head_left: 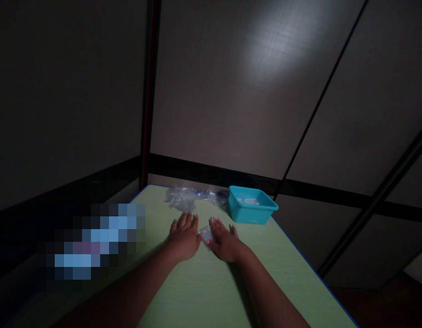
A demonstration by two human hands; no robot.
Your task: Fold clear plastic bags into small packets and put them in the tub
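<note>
A small clear plastic bag (205, 234) with something whitish in it lies on the pale green table (193, 291), between my two hands. My left hand (185, 238) is palm down with its fingers stretched out, its thumb at the bag's left edge. Over the bag's right part rests my right hand (226, 240), also flat, fingers extended and thumb pointing inward. What the bag contains is too small and dim to make out.
Beyond my hands lie crumpled clear plastic bags (181, 197). To their right, a turquoise plastic basin (253, 215) holds whitish items. Dark panels (217, 100) rise behind the table. A blurred-out bluish patch (108, 234) covers part of the left side.
</note>
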